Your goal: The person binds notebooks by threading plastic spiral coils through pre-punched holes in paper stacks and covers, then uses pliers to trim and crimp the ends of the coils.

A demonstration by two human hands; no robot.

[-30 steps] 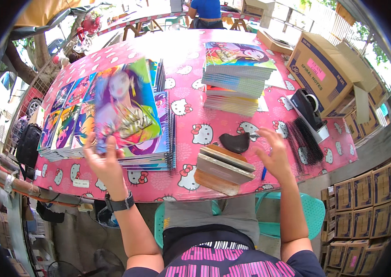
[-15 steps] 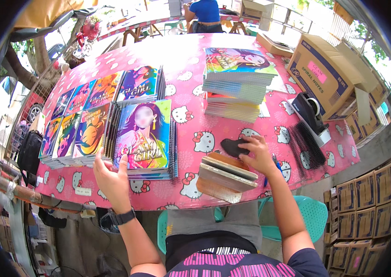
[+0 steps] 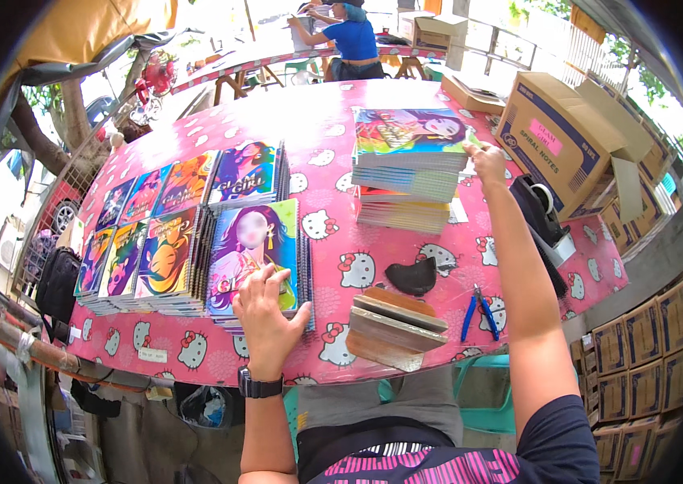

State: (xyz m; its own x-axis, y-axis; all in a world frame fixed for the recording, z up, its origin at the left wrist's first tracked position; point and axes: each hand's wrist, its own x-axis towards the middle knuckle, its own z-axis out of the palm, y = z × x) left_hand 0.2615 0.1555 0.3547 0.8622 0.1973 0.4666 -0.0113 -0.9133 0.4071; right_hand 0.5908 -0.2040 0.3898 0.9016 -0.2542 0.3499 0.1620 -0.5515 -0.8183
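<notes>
My left hand [image 3: 271, 319], a dark watch on its wrist, lies with fingers spread on the colourful cover of a spiral notebook [image 3: 232, 242]. That notebook tops the front right stack of a group of notebook stacks. My right hand [image 3: 486, 165] reaches to the taller pile and has its fingers closed at the right corner of the top notebook [image 3: 406, 133]. Below that pile sits a curved black piece [image 3: 411, 277], untouched. Nearer to me are stacked wooden blocks [image 3: 398, 323]. Blue-handled pliers [image 3: 480, 315] lie beside them.
A pink patterned cloth covers the table [image 3: 329, 266]. At the right stand a black tape dispenser [image 3: 541, 206], partly behind my right arm, and a large open carton [image 3: 559, 145]. Green stools [image 3: 486, 403] are tucked under the front edge. Across the table, a person in blue [image 3: 353, 36] works.
My right hand has left the black piece and moved up to the tall pile's top notebook. My left hand has shifted right, from beside the front stack onto its cover.
</notes>
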